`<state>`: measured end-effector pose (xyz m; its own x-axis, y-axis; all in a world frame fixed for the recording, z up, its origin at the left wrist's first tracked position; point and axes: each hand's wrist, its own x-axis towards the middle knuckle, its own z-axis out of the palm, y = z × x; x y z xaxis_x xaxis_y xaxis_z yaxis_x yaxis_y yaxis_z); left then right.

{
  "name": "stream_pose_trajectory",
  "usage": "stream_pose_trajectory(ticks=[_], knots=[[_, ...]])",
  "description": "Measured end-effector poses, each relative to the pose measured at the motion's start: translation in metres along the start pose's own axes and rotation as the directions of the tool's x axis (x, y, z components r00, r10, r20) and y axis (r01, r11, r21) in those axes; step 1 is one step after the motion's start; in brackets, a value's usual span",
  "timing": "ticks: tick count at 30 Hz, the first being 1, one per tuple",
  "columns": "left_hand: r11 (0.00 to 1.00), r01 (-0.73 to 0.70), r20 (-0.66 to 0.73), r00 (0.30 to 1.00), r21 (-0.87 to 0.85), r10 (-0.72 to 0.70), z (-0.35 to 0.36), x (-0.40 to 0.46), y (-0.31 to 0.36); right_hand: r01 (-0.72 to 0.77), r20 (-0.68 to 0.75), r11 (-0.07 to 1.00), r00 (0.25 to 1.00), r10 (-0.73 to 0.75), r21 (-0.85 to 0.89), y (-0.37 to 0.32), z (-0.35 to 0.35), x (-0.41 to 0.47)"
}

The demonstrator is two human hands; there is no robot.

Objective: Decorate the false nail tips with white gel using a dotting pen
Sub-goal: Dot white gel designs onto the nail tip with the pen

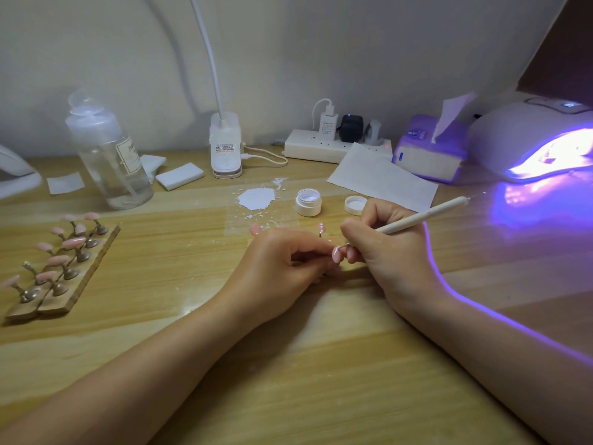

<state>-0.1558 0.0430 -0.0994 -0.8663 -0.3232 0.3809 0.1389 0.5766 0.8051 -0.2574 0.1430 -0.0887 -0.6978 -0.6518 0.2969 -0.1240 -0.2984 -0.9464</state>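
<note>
My left hand [282, 268] pinches a pink false nail tip [337, 254] on its small stand, low over the table's middle. My right hand [388, 248] grips a white dotting pen [420, 218], its metal point touching that nail tip. Just behind the hands another pink nail tip [321, 228] stands upright on its stand. An open white gel jar [308, 202] sits further back, its lid [355, 205] lying beside it on the right. A smear of white gel [256, 198] covers a clear sheet left of the jar.
A wooden holder [69, 277] with several pink nail tips on stands lies at left. Behind it stand a clear pump bottle [109, 152] and white pads [179, 176]. A lit UV lamp [532, 142], tissue box [430, 155], power strip [321, 147] and lamp base [225, 146] line the back.
</note>
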Motion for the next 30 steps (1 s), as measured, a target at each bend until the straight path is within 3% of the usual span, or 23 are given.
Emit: stream_pose_trajectory(ticks=[30], knots=[[1.0, 0.014, 0.003, 1.0, 0.002, -0.014, 0.0002, 0.0002, 0.0006, -0.007, -0.009, 1.0, 1.0, 0.007, -0.008, -0.0002, 0.0001, 0.0003]])
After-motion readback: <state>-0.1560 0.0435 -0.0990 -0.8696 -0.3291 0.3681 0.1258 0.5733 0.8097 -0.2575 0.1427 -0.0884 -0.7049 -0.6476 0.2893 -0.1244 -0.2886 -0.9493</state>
